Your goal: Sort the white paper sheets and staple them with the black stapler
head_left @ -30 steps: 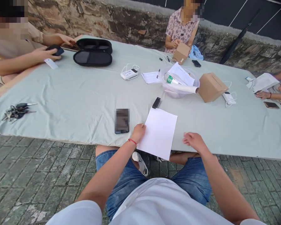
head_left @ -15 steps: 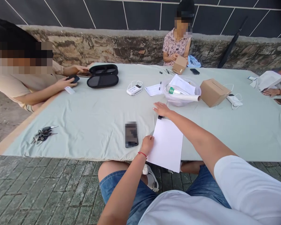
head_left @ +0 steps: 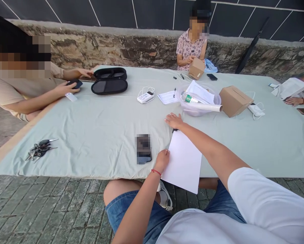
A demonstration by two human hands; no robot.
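Note:
A blank white sheet of paper (head_left: 183,159) lies in front of me, its lower end hanging past the table's front edge. My left hand (head_left: 163,160), with a red cord at the wrist, is closed on the sheet's left edge. At its top edge sits a small black clip (head_left: 175,130), partly hidden under my right hand (head_left: 174,121). That hand is open, fingers spread and pointing left, low over the cloth. Left of my left hand lies a dark phone (head_left: 144,149).
Beyond my right hand stands a clear plastic bowl (head_left: 197,111) holding papers, a bottle and a roll. Around it are a cardboard box (head_left: 235,101), a written sheet (head_left: 166,97) and a white corded device (head_left: 145,97). Keys (head_left: 40,149) and a black case (head_left: 109,87) lie left. Other people sit around the table.
The view has shifted slightly, so near things sit a little lower and further right. My left hand keeps its hold on the paper; my right hand stays by the clip.

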